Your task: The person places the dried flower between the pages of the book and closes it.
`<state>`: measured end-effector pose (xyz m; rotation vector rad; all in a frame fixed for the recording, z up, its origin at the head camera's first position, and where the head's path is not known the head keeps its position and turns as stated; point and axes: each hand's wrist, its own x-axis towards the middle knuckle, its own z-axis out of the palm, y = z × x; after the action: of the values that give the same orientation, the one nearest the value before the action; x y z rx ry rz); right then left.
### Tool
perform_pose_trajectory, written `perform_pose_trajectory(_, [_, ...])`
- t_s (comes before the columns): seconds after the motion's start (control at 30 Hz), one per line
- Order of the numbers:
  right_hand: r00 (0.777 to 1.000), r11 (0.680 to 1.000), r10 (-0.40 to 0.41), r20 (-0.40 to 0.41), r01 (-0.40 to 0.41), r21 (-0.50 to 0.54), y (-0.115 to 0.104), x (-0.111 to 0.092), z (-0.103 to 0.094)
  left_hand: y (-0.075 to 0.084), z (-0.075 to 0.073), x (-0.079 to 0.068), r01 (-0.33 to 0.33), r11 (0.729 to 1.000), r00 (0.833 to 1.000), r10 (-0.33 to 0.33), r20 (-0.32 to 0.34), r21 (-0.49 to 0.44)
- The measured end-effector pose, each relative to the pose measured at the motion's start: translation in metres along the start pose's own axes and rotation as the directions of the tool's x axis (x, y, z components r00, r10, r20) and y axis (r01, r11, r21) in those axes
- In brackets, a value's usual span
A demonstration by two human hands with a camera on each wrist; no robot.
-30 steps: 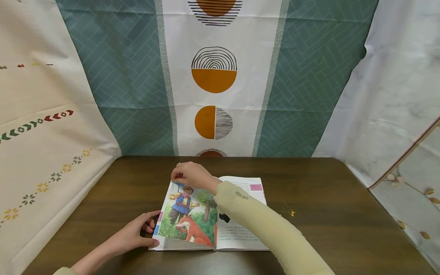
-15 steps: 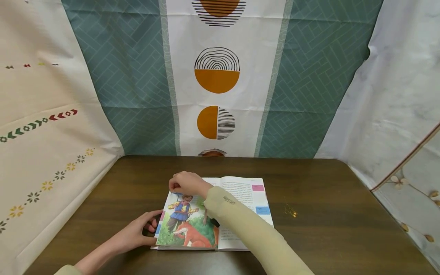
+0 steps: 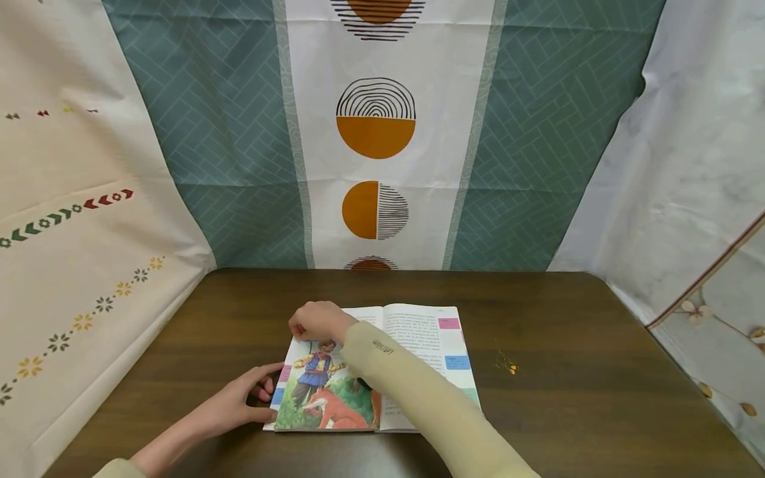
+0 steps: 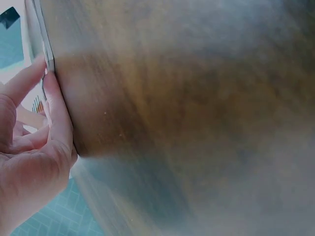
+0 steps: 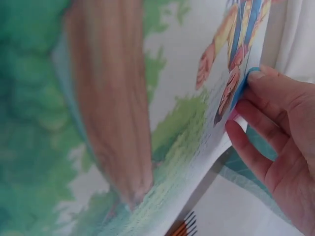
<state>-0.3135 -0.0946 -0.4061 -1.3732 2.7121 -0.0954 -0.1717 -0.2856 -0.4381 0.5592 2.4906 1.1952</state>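
Note:
A book [image 3: 415,338] lies spread wide on the dark wooden table, its text pages edged with pink, blue and green tabs. Over the left page lies an illustrated sheet [image 3: 325,398] of a boy and a red fox, leaving page text showing above it. My right hand [image 3: 321,320] pinches the sheet's far left edge; the right wrist view shows thumb and fingers there beside a blue patch. At the near left corner my left hand [image 3: 242,401] holds the book's edge between thumb and fingers. My right forearm covers part of the book.
Table surface [image 3: 556,358] stretches right of the book. A small yellow flower print [image 3: 509,367] shows there. Patterned cloths [image 3: 239,133] hang behind, with pale cloth [image 3: 78,332] along the left and marbled cloth [image 3: 675,166] on the right.
My right hand has come nearer and slightly left, bringing the illustrated sheet down over the left page's lower margin. The left hand stays at the book's edge.

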Motion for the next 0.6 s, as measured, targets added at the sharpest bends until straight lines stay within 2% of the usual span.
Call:
perform_pose_trajectory(0.13, [1.0, 0.999, 0.029, -0.01, -0.029, -0.022, -0.004, -0.001, -0.002, 0.002, 0.0, 0.0, 0.034, 0.996, 0.999, -0.032, 0.022, -0.078])
perform_pose_trajectory(0.23, [0.997, 0.997, 0.074, -0.028, -0.075, -0.01, -0.006, -0.001, -0.002, 0.004, 0.002, 0.0, 0.048, 0.993, 0.999, -0.047, 0.01, -0.108])
perform_pose_trajectory(0.33, [0.993, 0.994, 0.108, -0.04, -0.108, 0.009, -0.005, -0.002, -0.002, 0.005, 0.005, 0.002, 0.023, 1.0, 0.999, -0.023, -0.03, -0.012])
perform_pose_trajectory(0.43, [0.994, 0.994, 0.103, -0.037, -0.102, 0.039, -0.001, -0.004, -0.001, 0.006, 0.007, 0.004, 0.018, 0.995, 0.998, -0.011, -0.068, 0.094])
perform_pose_trajectory(0.6, [0.999, 0.998, 0.029, 0.013, -0.03, 0.062, 0.007, -0.008, -0.003, 0.005, 0.008, 0.004, 0.045, 0.991, 0.996, -0.033, -0.087, 0.129])
